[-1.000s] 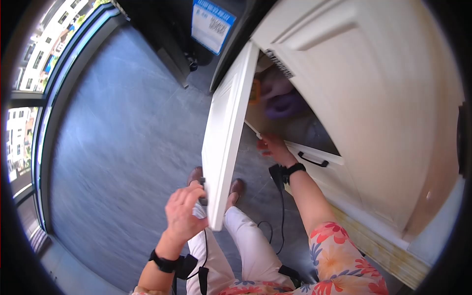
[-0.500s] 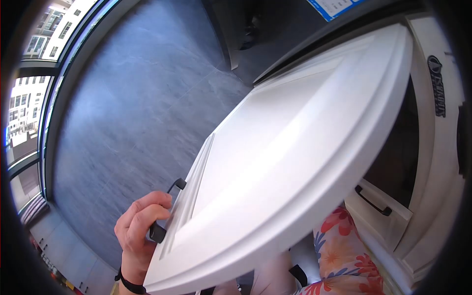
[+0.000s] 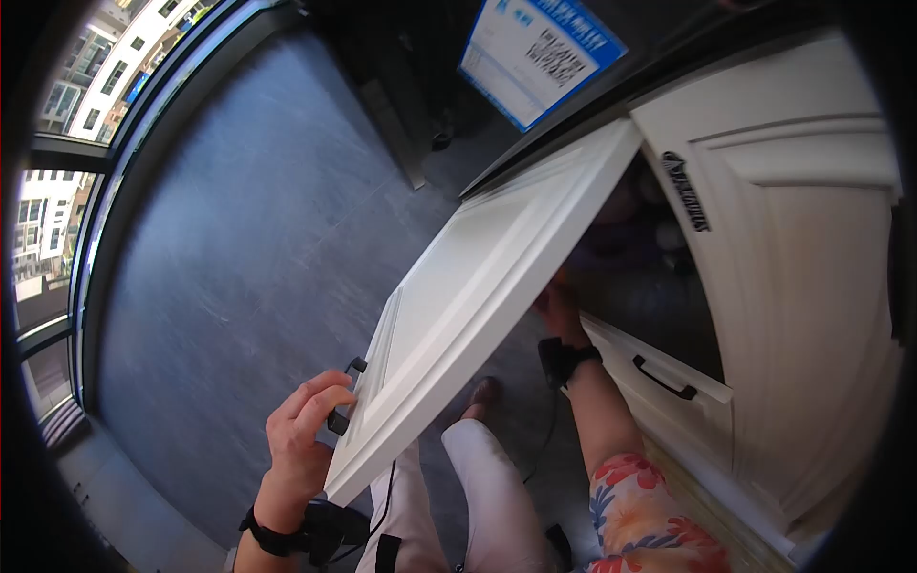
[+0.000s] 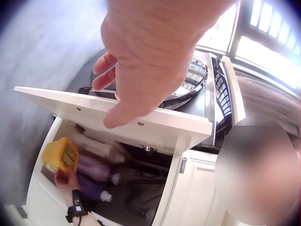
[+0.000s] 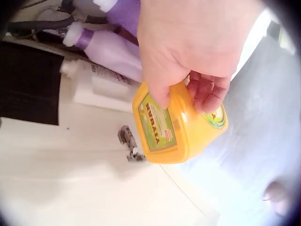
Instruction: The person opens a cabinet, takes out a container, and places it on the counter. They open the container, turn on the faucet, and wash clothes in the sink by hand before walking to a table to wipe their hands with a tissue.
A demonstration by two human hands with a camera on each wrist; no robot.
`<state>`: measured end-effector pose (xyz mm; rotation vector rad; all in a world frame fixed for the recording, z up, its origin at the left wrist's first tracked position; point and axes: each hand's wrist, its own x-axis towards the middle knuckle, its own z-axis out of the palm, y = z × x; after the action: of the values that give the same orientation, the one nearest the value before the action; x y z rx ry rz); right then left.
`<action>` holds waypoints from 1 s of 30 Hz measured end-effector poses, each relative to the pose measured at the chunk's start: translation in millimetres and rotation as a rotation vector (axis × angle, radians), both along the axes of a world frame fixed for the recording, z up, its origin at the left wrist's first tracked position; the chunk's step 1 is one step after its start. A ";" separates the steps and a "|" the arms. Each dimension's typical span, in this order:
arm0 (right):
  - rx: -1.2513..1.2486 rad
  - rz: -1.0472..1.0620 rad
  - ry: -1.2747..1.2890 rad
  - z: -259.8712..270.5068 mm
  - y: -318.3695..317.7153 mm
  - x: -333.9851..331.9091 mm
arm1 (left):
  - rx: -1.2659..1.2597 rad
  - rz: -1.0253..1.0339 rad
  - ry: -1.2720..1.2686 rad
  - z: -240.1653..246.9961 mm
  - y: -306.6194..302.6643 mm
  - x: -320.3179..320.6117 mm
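At the free edge of a white cabinet door (image 3: 487, 258), my left hand (image 3: 298, 435) grips the black handle (image 3: 337, 422), fingers bent over it. In the left wrist view its thumb lies on the door's edge. My right hand (image 5: 193, 42) holds a yellow plastic tub (image 5: 193, 134) with a green label, thumb on one side and fingers on the other. That tub is hidden behind the door in the head view, where only part of the right hand (image 3: 564, 310) shows. Behind the tub in the cabinet are purple bottles (image 4: 94, 168) and a white bottle (image 5: 101, 87).
A second white front with a black handle (image 3: 664, 377) stands beside the cabinet opening. A dark appliance with a blue and white label (image 3: 540, 57) is at the back. Grey floor (image 3: 258, 210) spreads left toward windows (image 3: 53, 220). A shoe (image 3: 484, 393) shows below the door.
The door looked much nearer half a second ago and hid the right hand; now the right hand and forearm show again. The left hand has stayed at the door's handle. The head view has shifted.
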<state>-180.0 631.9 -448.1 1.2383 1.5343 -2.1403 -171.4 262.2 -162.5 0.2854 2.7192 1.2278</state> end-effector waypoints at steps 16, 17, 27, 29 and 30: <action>0.709 0.504 -0.339 398.1 -2.5 256.6 | -0.093 -0.708 -0.418 66.7 181.9 37.7; 0.757 0.532 -0.361 418.1 -2.2 260.8 | -0.101 -0.726 -0.405 60.1 202.1 35.8; 0.833 0.427 -0.202 473.2 11.4 302.7 | -0.242 -0.601 -0.448 48.7 299.4 18.7; 0.767 0.384 -0.185 487.9 12.2 296.7 | -0.237 -0.582 -0.458 42.6 309.8 13.6; 0.770 0.377 -0.189 493.5 12.2 294.3 | -0.227 -0.558 -0.465 40.2 312.8 10.4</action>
<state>114.3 644.1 45.5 1.1541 2.3642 -1.1823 -161.0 575.0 -122.3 0.5927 2.1389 0.7126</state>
